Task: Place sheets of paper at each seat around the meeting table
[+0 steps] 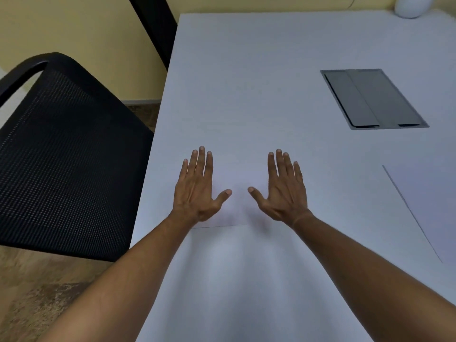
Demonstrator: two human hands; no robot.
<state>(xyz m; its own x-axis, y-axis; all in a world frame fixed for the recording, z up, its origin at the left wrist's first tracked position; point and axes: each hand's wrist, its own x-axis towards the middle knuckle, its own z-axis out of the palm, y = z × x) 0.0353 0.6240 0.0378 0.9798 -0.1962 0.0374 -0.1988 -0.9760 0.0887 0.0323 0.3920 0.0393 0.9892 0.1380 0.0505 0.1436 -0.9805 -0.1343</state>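
Note:
A white sheet of paper (238,183) lies flat on the white meeting table (246,82), near its left edge, facing a black mesh chair (64,154). My left hand (198,186) lies palm down on the sheet's left part, fingers straight and spread. On the sheet's right part my right hand (283,188) rests the same way. The sheet's near edge shows as a thin line below my left wrist. Another white sheet (429,203) lies on the table at the far right, cut off by the frame.
A grey metal cable hatch (373,98) is set flush into the table at the right. A white rounded object (412,6) stands at the table's far right corner. A second black chair (153,28) stands at the far left. Yellow wall behind, brown floor below.

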